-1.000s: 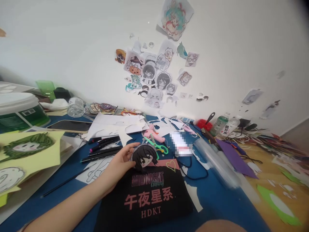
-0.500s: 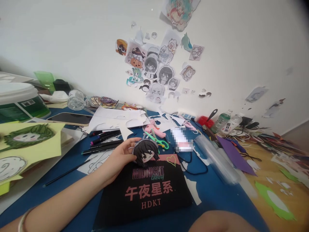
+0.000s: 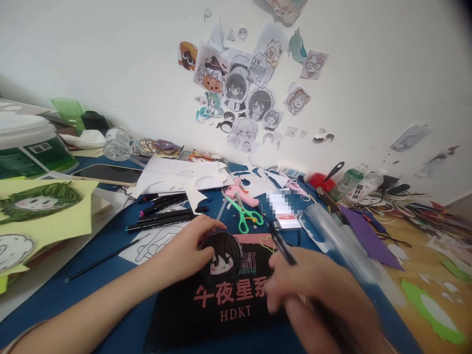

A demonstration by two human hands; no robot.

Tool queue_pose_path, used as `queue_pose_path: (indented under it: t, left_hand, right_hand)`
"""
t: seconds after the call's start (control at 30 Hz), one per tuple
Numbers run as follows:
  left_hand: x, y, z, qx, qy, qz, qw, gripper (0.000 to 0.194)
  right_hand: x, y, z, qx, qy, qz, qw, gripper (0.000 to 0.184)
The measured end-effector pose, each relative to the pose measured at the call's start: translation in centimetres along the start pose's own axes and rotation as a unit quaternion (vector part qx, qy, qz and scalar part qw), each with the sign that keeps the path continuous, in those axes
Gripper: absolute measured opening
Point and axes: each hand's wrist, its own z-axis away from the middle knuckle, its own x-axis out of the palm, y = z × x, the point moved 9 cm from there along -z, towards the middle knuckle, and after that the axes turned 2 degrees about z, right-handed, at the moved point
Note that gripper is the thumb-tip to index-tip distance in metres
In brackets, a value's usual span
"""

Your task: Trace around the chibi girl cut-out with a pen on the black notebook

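Note:
My left hand [image 3: 197, 246] pinches a cut-out paper head [image 3: 223, 260] with dark hair and pink cheeks, thumb on its front and fingers along the upper edge. The cut-out is over a black box [image 3: 184, 314] with pink lettering, covering part of the print. On the right, my right hand [image 3: 309, 280] is closed round a black pen [image 3: 283, 246], whose upper end points away from me; motion blurs the hand. Just beyond the cut-out lie green-handled scissors [image 3: 244, 216] and a pink glue gun [image 3: 245, 195].
Several black markers [image 3: 162, 214] and a thin brush-like stick [image 3: 103, 258] lie left. White paper sheets [image 3: 180, 174] and a phone [image 3: 110, 172] are farther back. Right are a clear plastic roll [image 3: 342, 243], purple sheet [image 3: 368, 238] and bottles [image 3: 365, 187]. Yellow drawn sheets [image 3: 79, 214] sit near left.
My right hand has come up from the bottom edge and now shows a pen over the box. The left hand has brought the cut-out slightly lower, nearer me. The view has shifted a little.

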Motion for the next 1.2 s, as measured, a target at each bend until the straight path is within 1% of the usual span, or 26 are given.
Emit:
queue_pose_path:
  t: [0.07,0.1,0.13,0.17,0.2,0.23,0.3,0.33,0.43,0.5,0.63,0.67,0.77,0.83,0.9,0.97,1.07,1.2]
  left_hand:
    - [-0.3,1.8,0.6,0.043,0.025,-0.088,0.995,0.031]
    - [-0.2,2.7,0.8,0.065,0.032,-0.124,0.990,0.032]
    - [0.2,3.6,1.0,0.087,0.030,-0.154,0.984,0.030]
    - [0.8,4.4,1.1,0.107,0.021,-0.177,0.978,0.027]
    - [1.5,5.0,1.2,0.125,0.008,-0.196,0.973,0.026]
    - [2.3,5.5,1.2,0.139,-0.009,-0.212,0.967,0.028]
    - [3.7,6.0,1.1,0.163,-0.036,-0.240,0.956,0.033]
    - [4.2,6.1,1.0,0.173,-0.044,-0.251,0.951,0.034]
    - [4.9,6.5,1.2,0.203,-0.050,-0.279,0.937,0.040]
    - [5.0,6.9,1.4,0.227,-0.054,-0.288,0.929,0.039]
    - [4.7,7.3,1.8,0.271,-0.064,-0.289,0.916,0.018]
    - [4.5,7.3,1.8,0.278,-0.065,-0.284,0.915,0.016]
    - [3.7,6.9,1.7,0.285,-0.068,-0.257,0.921,0.024]
    - [3.2,6.7,1.6,0.281,-0.068,-0.232,0.929,0.028]
    - [2.8,6.6,1.6,0.272,-0.068,-0.209,0.937,0.028]
    - [2.7,6.6,1.5,0.263,-0.069,-0.189,0.944,0.027]
    - [2.6,6.5,1.5,0.250,-0.072,-0.167,0.951,0.028]
    - [2.5,6.2,1.4,0.233,-0.070,-0.144,0.959,0.028]
  right_hand:
    - [0.7,1.8,-1.2,0.002,-0.005,-0.014,1.000,0.024]
    - [0.7,2.9,-1.4,0.004,0.012,-0.028,1.000,0.022]
    - [1.0,4.4,-1.4,0.031,0.017,-0.037,0.999,0.020]
    - [1.2,5.8,-1.1,0.050,0.032,-0.057,0.997,0.018]
    - [1.7,7.5,-0.7,0.093,0.031,-0.069,0.993,0.019]
    - [1.9,8.8,-0.2,0.116,0.048,-0.086,0.988,0.019]
    - [2.5,10.3,0.6,0.140,0.058,-0.116,0.982,0.022]
    - [2.7,10.6,0.9,0.140,0.060,-0.124,0.980,0.024]
    - [3.0,10.4,1.4,0.138,0.048,-0.124,0.982,0.025]
    - [3.0,10.1,1.6,0.144,0.045,-0.117,0.982,0.024]
    - [2.6,9.3,2.0,0.146,0.048,-0.115,0.981,0.027]
    - [2.5,9.1,2.0,0.141,0.049,-0.116,0.982,0.028]
    - [2.4,8.6,2.0,0.134,0.051,-0.105,0.984,0.030]
    - [2.4,8.9,2.2,0.163,0.058,-0.100,0.980,0.029]
    - [2.4,9.5,2.5,0.207,0.078,-0.112,0.969,0.025]
    - [2.4,9.7,2.7,0.232,0.085,-0.129,0.960,0.020]
    - [2.7,9.4,2.6,0.223,0.061,-0.139,0.963,0.020]
    - [2.3,8.8,2.8,0.170,0.080,-0.163,0.968,0.020]
